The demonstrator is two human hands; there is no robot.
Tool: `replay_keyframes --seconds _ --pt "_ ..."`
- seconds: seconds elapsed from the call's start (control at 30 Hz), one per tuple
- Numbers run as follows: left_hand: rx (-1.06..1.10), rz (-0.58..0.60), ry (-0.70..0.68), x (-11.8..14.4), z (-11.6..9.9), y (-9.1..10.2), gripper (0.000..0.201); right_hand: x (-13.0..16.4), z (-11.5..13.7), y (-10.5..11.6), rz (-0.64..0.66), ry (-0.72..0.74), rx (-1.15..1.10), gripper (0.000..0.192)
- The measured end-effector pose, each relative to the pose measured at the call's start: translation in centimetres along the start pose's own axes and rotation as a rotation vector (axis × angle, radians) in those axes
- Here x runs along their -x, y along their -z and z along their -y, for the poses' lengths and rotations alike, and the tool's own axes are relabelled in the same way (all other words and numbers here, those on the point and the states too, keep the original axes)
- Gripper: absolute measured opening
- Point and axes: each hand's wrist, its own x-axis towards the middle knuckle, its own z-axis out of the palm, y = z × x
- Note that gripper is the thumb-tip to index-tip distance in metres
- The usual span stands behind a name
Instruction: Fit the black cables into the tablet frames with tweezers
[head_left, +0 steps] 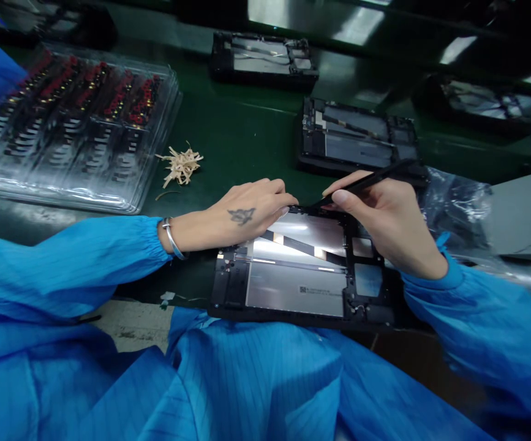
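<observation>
An opened tablet housing [297, 294] lies before me in a black holder, its silver back plate, dark ribbon cable and small boards showing. My left hand [251, 211] rests over its far left edge, fingers curled and thumb and forefinger close together at the rim. Whatever these fingertips pinch is hidden. In my right hand [384, 211] is a slim black tool that looks like tweezers [369, 179], held like a pen. Its tip points down at the far edge of the tablet, a little right of my left fingertips.
A clear plastic tray [155, 177] of red-and-black parts stands at left. Beside it lies a small heap of tan paper strips [181, 165]. More opened tablets in black holders [265, 58] [357, 138] sit behind. Clear plastic bags [458, 202] lie at right on the green bench [242, 138].
</observation>
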Motion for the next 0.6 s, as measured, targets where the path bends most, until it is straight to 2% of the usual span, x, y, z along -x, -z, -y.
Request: replay_keyframes --seconds 0.13,0.6 --pt "0.0 -0.004 -0.001 0.07 0.03 0.03 0.04 -0.01 0.0 0.01 0.007 0.013 0.057 0.026" --pt "0.026 0.0 0.012 0.09 -0.22 0.37 0.039 -0.12 -0.26 -0.06 0.012 0.055 0.032 0.027"
